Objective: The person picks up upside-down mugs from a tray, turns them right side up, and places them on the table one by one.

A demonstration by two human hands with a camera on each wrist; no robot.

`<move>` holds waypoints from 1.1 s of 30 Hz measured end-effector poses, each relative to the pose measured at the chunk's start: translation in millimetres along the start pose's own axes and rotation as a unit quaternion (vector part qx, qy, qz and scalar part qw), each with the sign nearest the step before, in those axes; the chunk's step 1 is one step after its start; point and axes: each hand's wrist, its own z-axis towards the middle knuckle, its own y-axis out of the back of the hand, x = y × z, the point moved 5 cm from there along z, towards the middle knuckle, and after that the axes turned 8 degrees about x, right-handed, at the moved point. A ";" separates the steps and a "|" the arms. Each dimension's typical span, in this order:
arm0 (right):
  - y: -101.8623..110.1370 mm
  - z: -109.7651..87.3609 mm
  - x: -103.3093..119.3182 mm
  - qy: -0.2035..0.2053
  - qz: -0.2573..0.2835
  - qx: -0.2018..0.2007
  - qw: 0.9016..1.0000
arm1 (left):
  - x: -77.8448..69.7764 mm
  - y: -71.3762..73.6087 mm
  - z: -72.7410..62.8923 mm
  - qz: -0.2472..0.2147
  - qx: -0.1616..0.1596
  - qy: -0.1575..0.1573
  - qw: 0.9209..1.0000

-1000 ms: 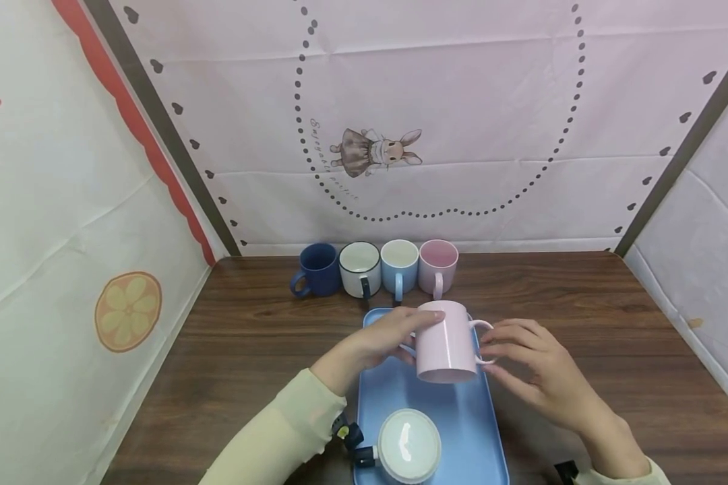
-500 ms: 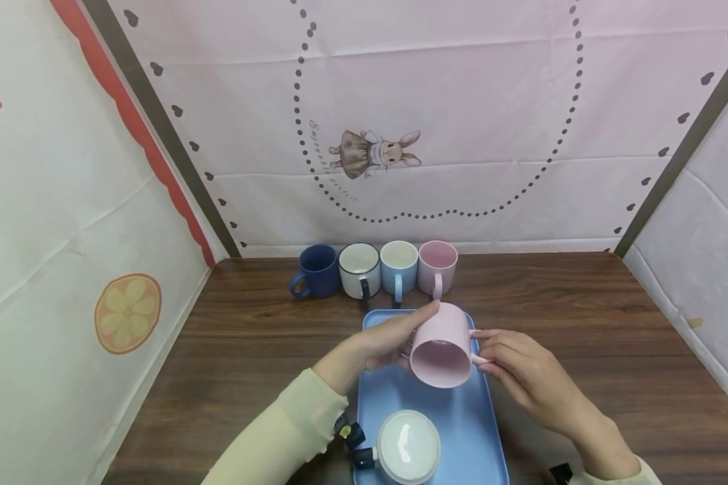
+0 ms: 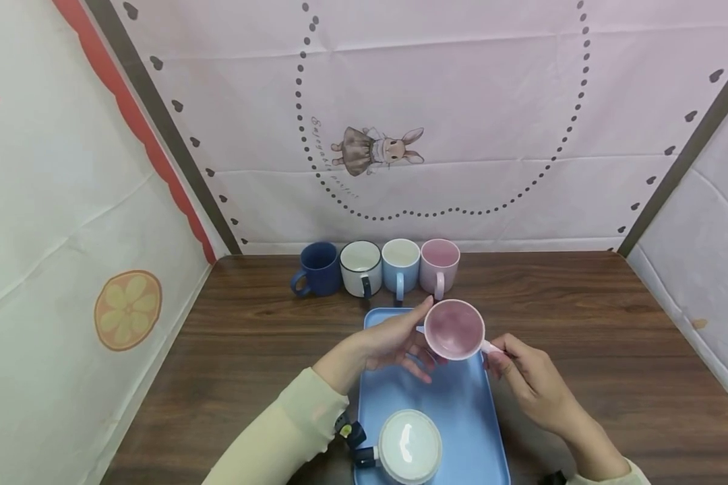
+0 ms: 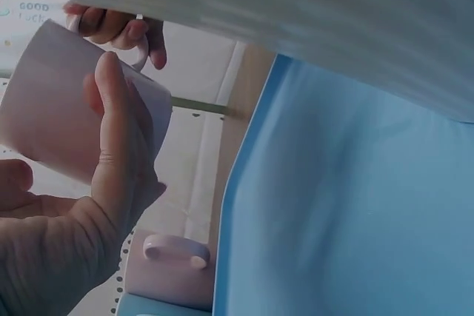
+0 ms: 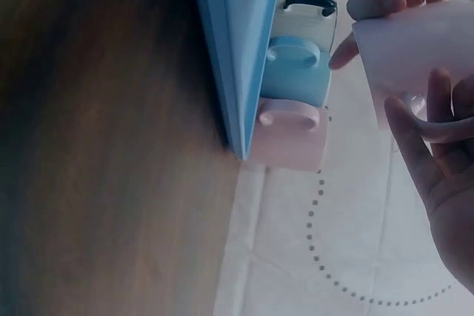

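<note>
A pink mug [image 3: 455, 330] is held above the far part of the blue tray [image 3: 491, 411], its mouth facing up toward the head camera. My right hand [image 3: 536, 384] pinches the mug's handle between thumb and fingers. Beside the mug's left side is my left hand [image 3: 394, 340], its thumb raised along the wall and its other fingers spread straight below. The left wrist view shows straight left-hand fingers [image 4: 115, 123] against the mug's outside. A white mug [image 3: 409, 444] with a black handle stands upside down on the tray's near part.
Behind the tray stand a dark blue mug [image 3: 319, 269], a white mug with a dark rim [image 3: 360, 268], a light blue mug [image 3: 400, 266] and another pink mug [image 3: 439, 266], side by side near the back wall [image 3: 491, 135]. They stand on a brown wooden table [image 3: 249, 350].
The pink mug has turned from bottom toward me to mouth up. My right hand has moved onto its handle, and the left fingers have loosened from its side and spread.
</note>
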 end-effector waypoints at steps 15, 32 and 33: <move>-8.8 0.0 -18.3 -0.095 0.204 -0.031 0.974 | 0.9 -0.6 3.4 0.021 -0.016 -0.022 0.999; -15.1 4.7 -25.9 -0.162 0.292 -0.135 0.933 | -7.9 -3.5 13.5 0.139 -0.022 -0.043 0.989; -15.0 5.7 -26.5 -0.171 0.291 -0.145 0.930 | -9.0 -4.0 14.5 0.144 -0.023 -0.044 0.988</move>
